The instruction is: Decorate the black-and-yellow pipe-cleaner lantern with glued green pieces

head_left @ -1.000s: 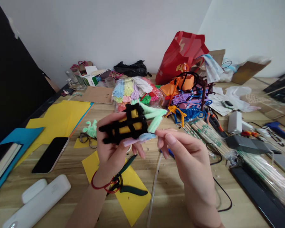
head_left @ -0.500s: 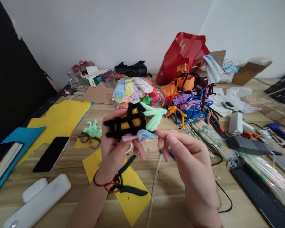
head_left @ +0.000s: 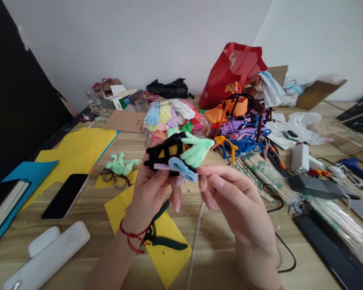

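Above the table I hold a pipe-cleaner model [head_left: 168, 151] with a black lattice over yellow panels and a pointed mint-green end [head_left: 199, 150]. My left hand [head_left: 151, 187] is closed around its left end, the thumb pressing a lilac strip along the underside. A looped light-blue pipe cleaner [head_left: 183, 168] lies against the model's near side. My right hand [head_left: 238, 197] pinches at the lower right end of the blue loop, thumb and index finger together. Green-handled pruning shears [head_left: 169, 243] lie on a yellow sheet [head_left: 169, 266] below my left wrist.
A mint-green pipe-cleaner figure [head_left: 121, 164] and glasses [head_left: 116, 179] lie left of my hands, near a phone [head_left: 65, 196]. Behind are bagged pipe cleaners [head_left: 172, 114] and a red bag [head_left: 232, 68]. Pliers [head_left: 274, 155], bundled sticks [head_left: 260, 173] and a black cable [head_left: 285, 241] lie right.
The model has turned and shifted slightly right, so its mint-green end faces me more and less yellow shows. The blue loop has come lower and further into view.
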`<state>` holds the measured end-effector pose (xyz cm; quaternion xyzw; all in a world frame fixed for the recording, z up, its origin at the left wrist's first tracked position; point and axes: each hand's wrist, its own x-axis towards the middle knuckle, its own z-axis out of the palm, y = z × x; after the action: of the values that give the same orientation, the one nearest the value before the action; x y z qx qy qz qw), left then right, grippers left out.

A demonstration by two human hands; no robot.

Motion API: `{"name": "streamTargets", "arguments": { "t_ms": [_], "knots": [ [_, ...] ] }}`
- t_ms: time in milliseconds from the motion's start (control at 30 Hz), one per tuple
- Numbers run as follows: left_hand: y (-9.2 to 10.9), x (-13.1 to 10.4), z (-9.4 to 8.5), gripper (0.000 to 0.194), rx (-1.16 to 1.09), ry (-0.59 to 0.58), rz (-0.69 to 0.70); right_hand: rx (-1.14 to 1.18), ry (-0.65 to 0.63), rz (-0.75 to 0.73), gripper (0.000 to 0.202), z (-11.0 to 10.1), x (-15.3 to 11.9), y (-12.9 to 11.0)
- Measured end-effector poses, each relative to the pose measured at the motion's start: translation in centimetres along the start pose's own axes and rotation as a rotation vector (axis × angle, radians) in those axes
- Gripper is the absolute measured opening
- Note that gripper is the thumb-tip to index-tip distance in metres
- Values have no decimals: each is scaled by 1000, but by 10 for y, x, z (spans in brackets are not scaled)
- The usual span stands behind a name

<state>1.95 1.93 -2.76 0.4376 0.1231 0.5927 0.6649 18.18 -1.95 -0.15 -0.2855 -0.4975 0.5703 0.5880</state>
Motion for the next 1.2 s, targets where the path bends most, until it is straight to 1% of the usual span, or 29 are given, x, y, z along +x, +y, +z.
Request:
{"name": "streamTargets", "arguments": {
  "t_ms": [167,333,400,500,567,667,933,1200],
  "knots": [
    [-1,0,0,13,-27,-52,15,120,-22,65,12,2,3,2],
    [-3,-2,0,5,-32,-37,46,338,-83,189,9,4,8,5],
    [-3,-2,0,10,-31,-42,51,376,-100,222,11,5,10,7],
    [-2,-2,0,22,-22,-37,62,403,-122,253,13,6,12,7],
    [-2,-2,1,28,-6,-24,73,428,-143,266,12,6,13,7],
    [-1,-2,2,32,31,-16,96,450,-165,289,11,5,13,7],
    [-3,-4,4,33,132,-10,201,553,-170,312,21,4,14,7],
    [3,-1,3,29,137,-7,254,590,-183,286,16,1,13,-1]
  ]
}}
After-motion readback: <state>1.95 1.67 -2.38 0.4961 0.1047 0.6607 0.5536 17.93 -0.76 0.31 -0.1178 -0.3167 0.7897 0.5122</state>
